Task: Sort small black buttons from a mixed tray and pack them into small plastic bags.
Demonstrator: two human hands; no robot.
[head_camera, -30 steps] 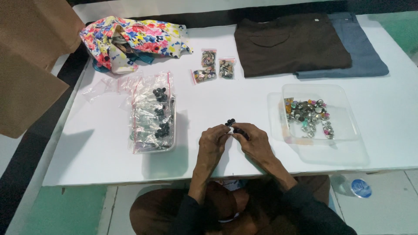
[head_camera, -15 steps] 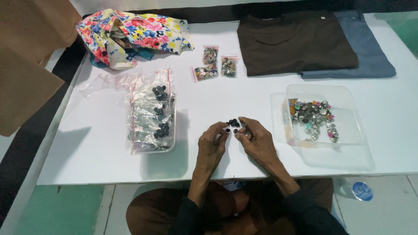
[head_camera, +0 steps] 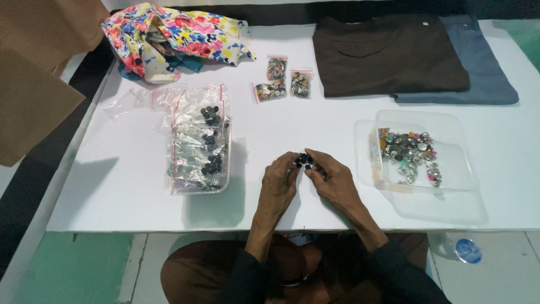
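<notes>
My left hand [head_camera: 279, 181] and my right hand [head_camera: 331, 179] meet over the white table [head_camera: 124, 191] near its front edge. Between their fingertips sits a small cluster of black buttons [head_camera: 304, 160], apparently inside a tiny clear bag. Both hands pinch it. To the left stands a clear tray [head_camera: 198, 147] piled with small bags of black buttons. To the right lies a clear plastic box [head_camera: 423, 150] holding several shiny, coloured buttons.
Three small bags of mixed buttons [head_camera: 282, 83] lie at the middle back. A floral cloth [head_camera: 169, 36] is bunched at back left, folded brown [head_camera: 388, 53] and blue-grey shirts [head_camera: 484, 67] at back right. Brown paper [head_camera: 39, 67] hangs off the left. A bottle cap [head_camera: 468, 250] shows on the floor.
The hands stay together at the table's front, shifting slightly and turning the small black-button cluster between the fingertips. Nothing else on the table has moved.
</notes>
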